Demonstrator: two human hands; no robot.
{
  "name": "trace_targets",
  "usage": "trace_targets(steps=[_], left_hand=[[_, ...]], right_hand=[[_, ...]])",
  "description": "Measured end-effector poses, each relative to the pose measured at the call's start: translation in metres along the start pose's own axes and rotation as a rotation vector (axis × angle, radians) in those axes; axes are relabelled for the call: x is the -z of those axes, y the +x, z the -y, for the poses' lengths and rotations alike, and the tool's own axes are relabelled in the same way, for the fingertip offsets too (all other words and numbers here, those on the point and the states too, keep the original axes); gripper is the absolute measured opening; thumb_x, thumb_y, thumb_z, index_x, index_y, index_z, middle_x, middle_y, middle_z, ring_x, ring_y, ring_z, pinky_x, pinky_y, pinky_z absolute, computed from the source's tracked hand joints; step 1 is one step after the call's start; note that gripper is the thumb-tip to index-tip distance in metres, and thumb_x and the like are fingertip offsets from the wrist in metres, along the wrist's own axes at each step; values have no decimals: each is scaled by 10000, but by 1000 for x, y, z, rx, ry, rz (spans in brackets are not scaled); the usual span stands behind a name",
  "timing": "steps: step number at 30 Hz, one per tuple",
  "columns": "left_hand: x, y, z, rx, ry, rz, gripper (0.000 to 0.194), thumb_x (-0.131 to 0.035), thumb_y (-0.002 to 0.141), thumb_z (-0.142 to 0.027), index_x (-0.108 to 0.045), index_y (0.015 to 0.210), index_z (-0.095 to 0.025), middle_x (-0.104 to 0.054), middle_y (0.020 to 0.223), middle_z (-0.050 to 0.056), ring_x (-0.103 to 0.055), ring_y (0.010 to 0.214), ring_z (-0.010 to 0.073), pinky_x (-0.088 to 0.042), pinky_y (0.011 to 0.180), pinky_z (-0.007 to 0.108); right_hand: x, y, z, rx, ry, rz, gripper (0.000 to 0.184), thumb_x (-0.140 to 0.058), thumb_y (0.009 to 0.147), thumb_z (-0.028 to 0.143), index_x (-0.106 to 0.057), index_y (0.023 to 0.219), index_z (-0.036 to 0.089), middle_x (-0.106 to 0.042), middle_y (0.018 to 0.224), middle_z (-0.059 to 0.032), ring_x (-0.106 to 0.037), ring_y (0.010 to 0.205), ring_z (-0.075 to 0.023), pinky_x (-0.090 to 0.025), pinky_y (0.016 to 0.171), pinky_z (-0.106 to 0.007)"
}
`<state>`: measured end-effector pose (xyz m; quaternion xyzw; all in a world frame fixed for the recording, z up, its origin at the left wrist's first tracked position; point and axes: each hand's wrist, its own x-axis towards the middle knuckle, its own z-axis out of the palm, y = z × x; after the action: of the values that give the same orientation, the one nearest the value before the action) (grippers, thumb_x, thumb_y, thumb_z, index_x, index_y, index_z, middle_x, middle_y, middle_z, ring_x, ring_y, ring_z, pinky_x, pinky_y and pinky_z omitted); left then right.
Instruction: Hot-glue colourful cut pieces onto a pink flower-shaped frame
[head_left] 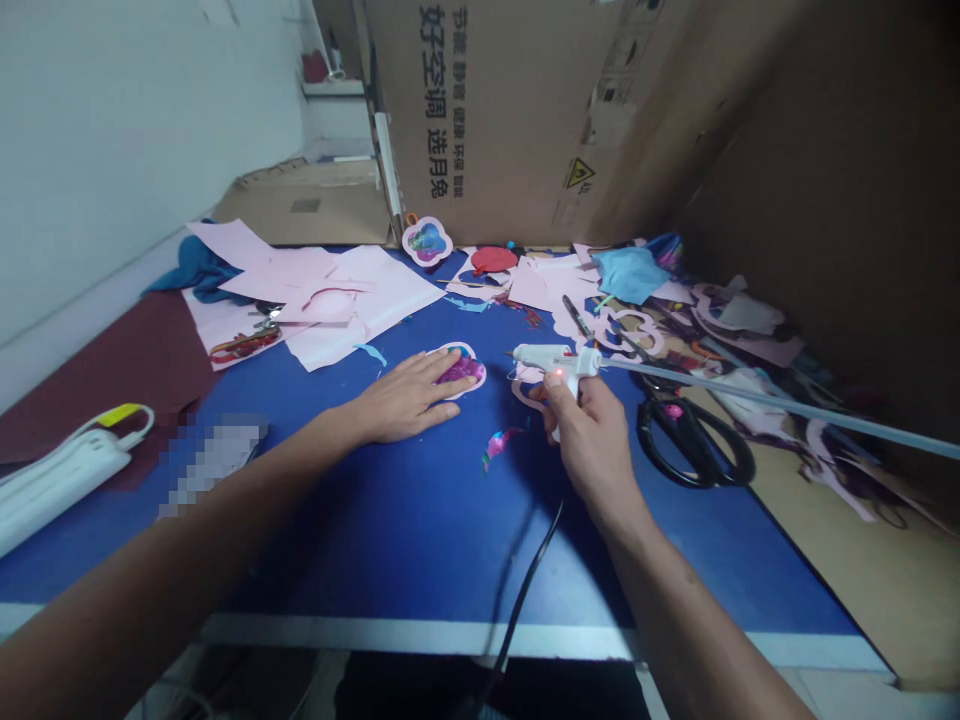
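My left hand [411,397] lies flat with fingers apart, its fingertips resting on a small flower-shaped piece [466,372] with a pink border and a shiny purple-blue middle. In my right hand [596,425] is a white hot glue gun [546,358], its nozzle pointing left towards that piece but apart from it. A long clear glue stick [757,395] sticks out of the gun's back, and a red light glows on its body. A pink cut-out piece [529,394] lies partly hidden behind the gun. A shiny purple scrap [496,448] rests on the blue table nearby.
Black-handled scissors [694,450] lie right of my right hand. Pink sheets [367,300] and scraps spread across the back. Another flower piece [427,242] leans against the cardboard [510,120]. A white power strip [64,475] sits left. The gun's black cord [531,580] crosses the front edge.
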<state>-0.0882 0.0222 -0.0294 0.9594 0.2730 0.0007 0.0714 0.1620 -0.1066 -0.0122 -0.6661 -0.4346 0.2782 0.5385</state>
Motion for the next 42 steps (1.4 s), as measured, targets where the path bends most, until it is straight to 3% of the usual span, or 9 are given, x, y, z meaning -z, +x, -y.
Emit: trace_targets(steps=[7,10,13,19,28,42], left_hand=[[5,-4,-2,40,-45,19,648,-329,1158,-620,-337,1765,-393,-74,1891,4,-86,1755,291,-71,1414,596],[8,-4,-4,128,-126,-83,725,-250,1159,-630,-242,1801,-293,-123,1886,42,-122,1752,257,-81,1427,538],[9,3,-7,193,-179,-122,739,-196,1162,-609,-245,1797,-235,-180,1878,65,-169,1744,230,-127,1429,487],[-4,18,-10,86,-75,-17,760,-231,1167,-602,-349,1752,-131,-247,1858,155,-181,1742,268,-139,1426,473],[-6,15,-7,37,-16,-10,703,-280,1169,-615,-363,1758,-240,-200,1876,123,-152,1747,306,-154,1418,534],[-5,14,-9,30,-7,3,694,-313,1159,-639,-373,1756,-290,-148,1892,89,-125,1750,326,-143,1415,546]], right_hand=[[0,1,1,1,-10,-10,559,-603,979,752,-709,896,209,-623,649,-4,-534,573,-197,-397,594,-356],[0,1,1,6,-13,-5,556,-597,984,751,-699,879,215,-626,658,-8,-547,588,-202,-402,596,-361],[0,0,1,16,-5,-1,530,-596,994,727,-694,878,219,-622,656,-3,-548,592,-202,-399,594,-359],[0,1,0,15,-4,-5,545,-596,998,737,-696,876,216,-624,656,-3,-542,586,-195,-397,605,-357],[0,2,-2,26,-1,-7,533,-606,997,729,-692,861,221,-635,664,-11,-550,603,-200,-402,606,-348],[0,2,-1,17,7,-3,520,-599,1002,717,-695,881,220,-623,646,-1,-534,574,-196,-401,591,-352]])
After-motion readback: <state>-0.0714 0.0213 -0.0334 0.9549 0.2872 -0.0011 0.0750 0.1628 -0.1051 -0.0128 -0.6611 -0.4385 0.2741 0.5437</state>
